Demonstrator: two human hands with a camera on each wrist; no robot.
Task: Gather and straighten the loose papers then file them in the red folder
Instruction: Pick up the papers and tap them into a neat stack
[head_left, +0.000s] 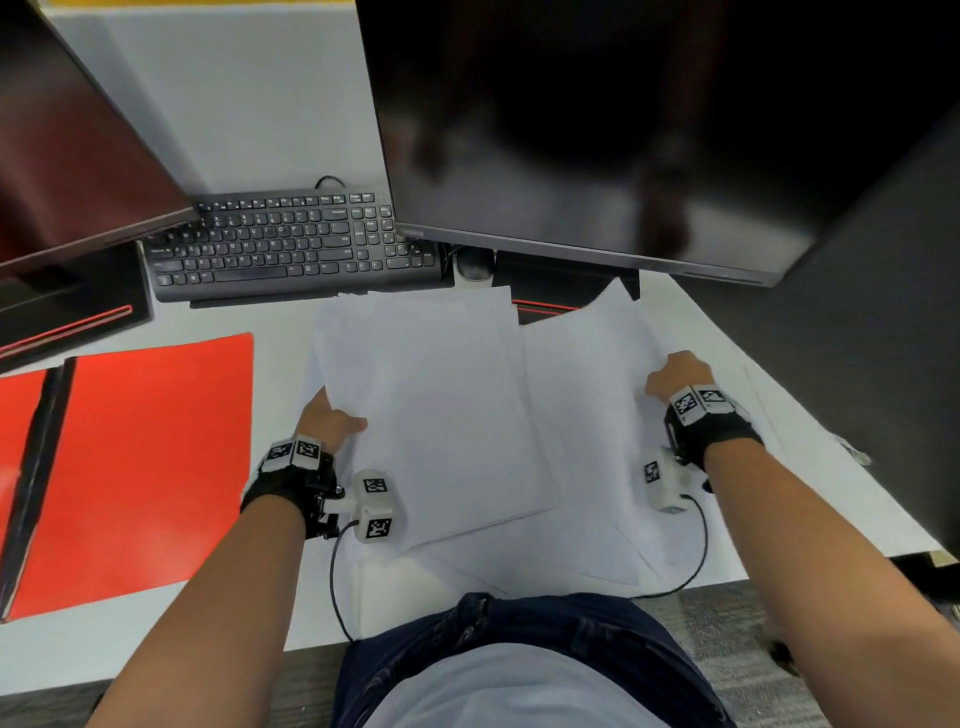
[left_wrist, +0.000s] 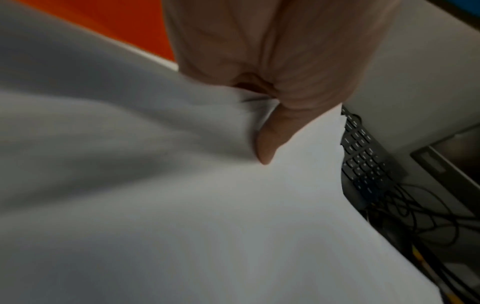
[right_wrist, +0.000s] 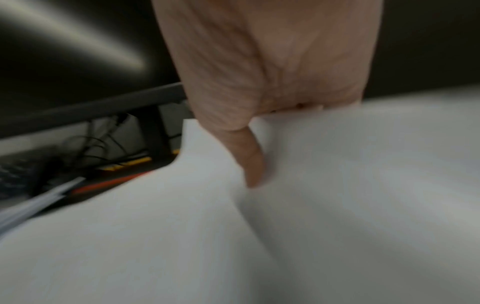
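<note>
Several loose white papers (head_left: 447, 410) lie fanned out across the white desk in front of me. My left hand (head_left: 332, 418) grips the left edge of the pile, thumb on top (left_wrist: 270, 142) and fingers hidden underneath. My right hand (head_left: 675, 374) grips the right-hand sheets (right_wrist: 337, 185) the same way, its thumb (right_wrist: 253, 164) pressing down on the top sheet. The sheets bow between the two hands. The red folder (head_left: 140, 457) lies open and flat on the desk to the left, apart from the papers.
A black keyboard (head_left: 291, 244) and a mouse (head_left: 474, 265) sit behind the papers, under two dark monitors (head_left: 597, 119). A black monitor base with a red stripe (head_left: 67, 317) stands at the far left. A dark partition (head_left: 883, 312) borders the desk on the right.
</note>
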